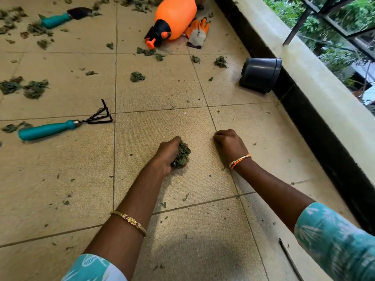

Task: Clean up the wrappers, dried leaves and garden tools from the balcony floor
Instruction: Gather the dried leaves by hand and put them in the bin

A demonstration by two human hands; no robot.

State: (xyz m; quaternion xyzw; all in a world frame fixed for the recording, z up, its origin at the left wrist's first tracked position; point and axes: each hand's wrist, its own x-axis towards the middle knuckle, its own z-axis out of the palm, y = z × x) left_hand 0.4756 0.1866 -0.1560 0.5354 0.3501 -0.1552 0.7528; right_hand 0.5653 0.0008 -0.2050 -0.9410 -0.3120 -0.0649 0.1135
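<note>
While both arms reach out low over the tiled floor (60,179), the left hand (169,154) is curled tight round a clump (181,155) of dried leaves, which bulges out between fingers and thumb right at floor level. Right hand (228,144) sits just beside it, knuckles up, fingers curled under with the tips down on the tile; can't tell if it's got any bits pinched in there, nothing shows. Loads more leaves (34,89) are scattered over the far tiles, mostly to the left and along the top, plus small crumbs all around the arms. Hand rake (60,126) with a teal handle lies flat on the left, prongs pointing right, a few leaves touching the handle end. Trowel (65,16), also teal-handled, lies further back at top left in the middle of a leaf mess. Orange sprayer (172,19) is tipped on its side at the top, nozzle toward the camera, and an orange-and-grey glove (197,32) lies right against it. Black pot (261,75) is on its side up against the dark base of the balcony wall (304,74) on the right, well apart from the hands
</note>
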